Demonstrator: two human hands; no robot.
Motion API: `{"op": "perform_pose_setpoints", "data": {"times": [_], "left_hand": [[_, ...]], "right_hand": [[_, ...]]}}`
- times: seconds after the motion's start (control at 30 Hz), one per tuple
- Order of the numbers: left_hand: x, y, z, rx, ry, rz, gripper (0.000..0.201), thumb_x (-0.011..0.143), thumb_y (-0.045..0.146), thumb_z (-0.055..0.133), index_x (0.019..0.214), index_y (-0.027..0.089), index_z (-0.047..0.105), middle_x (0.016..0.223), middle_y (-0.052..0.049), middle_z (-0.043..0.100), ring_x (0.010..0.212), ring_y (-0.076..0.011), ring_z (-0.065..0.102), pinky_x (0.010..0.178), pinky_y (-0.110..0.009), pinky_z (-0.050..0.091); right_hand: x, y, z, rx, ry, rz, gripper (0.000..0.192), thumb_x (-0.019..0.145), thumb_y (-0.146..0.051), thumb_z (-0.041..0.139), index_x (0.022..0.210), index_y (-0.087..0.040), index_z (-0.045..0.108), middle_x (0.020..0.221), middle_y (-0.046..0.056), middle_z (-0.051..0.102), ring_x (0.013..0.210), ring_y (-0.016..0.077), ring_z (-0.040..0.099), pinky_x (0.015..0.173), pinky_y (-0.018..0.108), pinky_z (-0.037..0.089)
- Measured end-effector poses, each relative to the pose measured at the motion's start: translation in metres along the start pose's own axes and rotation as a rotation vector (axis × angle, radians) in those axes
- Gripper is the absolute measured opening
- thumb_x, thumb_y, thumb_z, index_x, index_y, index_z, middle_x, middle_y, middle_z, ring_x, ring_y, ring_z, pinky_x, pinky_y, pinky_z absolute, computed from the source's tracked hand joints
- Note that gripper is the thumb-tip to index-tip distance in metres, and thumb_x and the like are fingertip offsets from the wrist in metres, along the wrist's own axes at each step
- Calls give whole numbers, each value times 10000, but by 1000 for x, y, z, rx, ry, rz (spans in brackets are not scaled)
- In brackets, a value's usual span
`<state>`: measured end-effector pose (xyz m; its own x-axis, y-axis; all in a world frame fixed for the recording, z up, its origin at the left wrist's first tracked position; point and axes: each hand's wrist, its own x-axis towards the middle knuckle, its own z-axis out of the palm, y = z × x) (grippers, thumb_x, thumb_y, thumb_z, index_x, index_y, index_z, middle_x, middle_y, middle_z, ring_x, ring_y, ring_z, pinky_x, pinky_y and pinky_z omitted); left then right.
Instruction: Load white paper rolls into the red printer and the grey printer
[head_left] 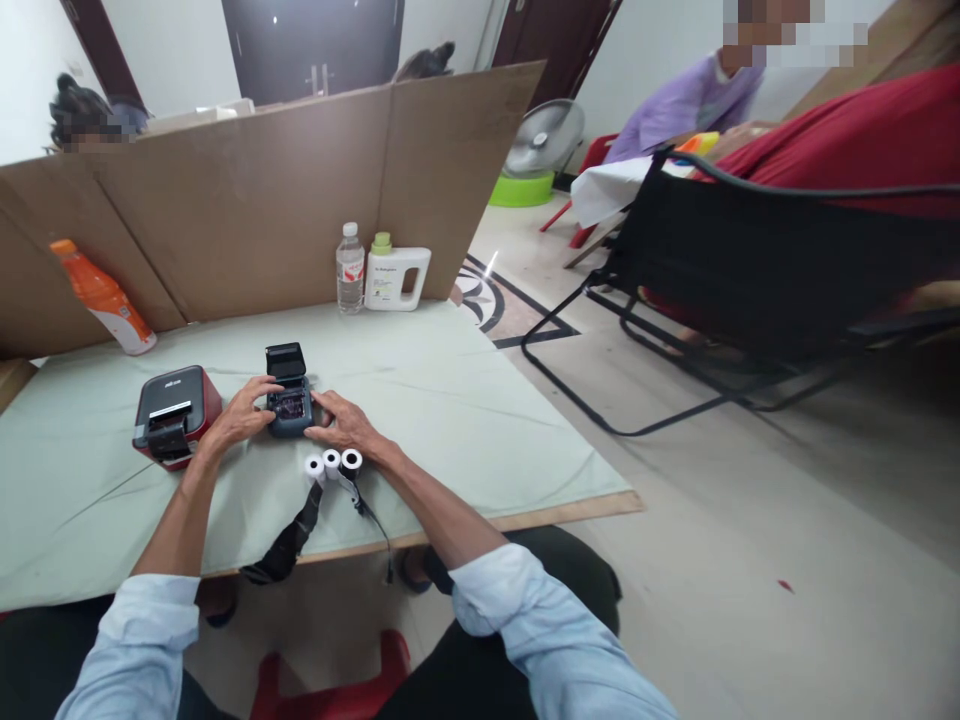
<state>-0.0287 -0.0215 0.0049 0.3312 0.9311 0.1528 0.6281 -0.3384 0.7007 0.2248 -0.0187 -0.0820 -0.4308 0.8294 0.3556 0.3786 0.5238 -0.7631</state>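
**Two hands on the small printer, lid up**

Two hands frame the small dark printer (289, 408) right now, and we have it sitting on the pale green table cover (450, 400), a little left of centre. Our left hand (241, 412) presses against its left side with the fingers curled around the casing; our right hand (343, 424) lies flat at its right edge, fingers spread and touching the body. Neither hand pinches anything loose. The lid (286, 361) stands tilted open on the far side, and the paper bay shows beneath it (whether a roll already sits in there, we cannot tell from here).

Just near of the printer, three white paper rolls (331, 463) line up side by side, almost under our right wrist. A black strap (289, 543) and a thin cable trail off the near table edge. To the left, a red and black printer (175, 413) sits just beside our left forearm.

Our read: this looks like the loading step, with the bay open and the machine steadied. The next move would call for one hand to let go and pick a roll, while the other keeps the printer from sliding.

Farther back, a water bottle (349, 268) and a white jug (396, 276) stand against the cardboard screen (247, 210), an orange bottle (105, 297) leans at far left, and another person sits off to the far right.
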Motion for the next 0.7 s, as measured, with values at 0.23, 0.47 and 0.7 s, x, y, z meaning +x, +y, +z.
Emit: {"op": "perform_pose_setpoints", "data": {"times": [0.23, 0.47, 0.7], "left_hand": [[9, 4, 8, 71, 43, 22, 350, 754, 170, 633, 1048, 231, 811, 1408, -106, 634, 1267, -283, 615, 1049, -448, 542], [27, 20, 11, 100, 157, -29, 289, 764, 106, 560, 871, 217, 804, 1032, -73, 788, 1017, -242, 703, 1033, -384, 519], [37, 49, -6, 72, 178, -23, 182, 860, 244, 563, 833, 179, 732, 797, -29, 692, 779, -185, 611, 764, -275, 492]], "right_hand": [[0, -1, 0, -3, -4, -3, 693, 822, -395, 809, 1453, -237, 571, 1037, 23, 624, 757, 160, 600, 801, 337, 533], [1, 1, -2, 66, -2, -25, 700, 821, -391, 819, 1455, -221, 576, 1123, 55, 632, 768, 159, 608, 815, 355, 547], [1, -11, -19, 321, 93, 42, 592, 847, -408, 779, 1391, -219, 642, 1240, 83, 639, 773, 131, 589, 799, 333, 558]]}}
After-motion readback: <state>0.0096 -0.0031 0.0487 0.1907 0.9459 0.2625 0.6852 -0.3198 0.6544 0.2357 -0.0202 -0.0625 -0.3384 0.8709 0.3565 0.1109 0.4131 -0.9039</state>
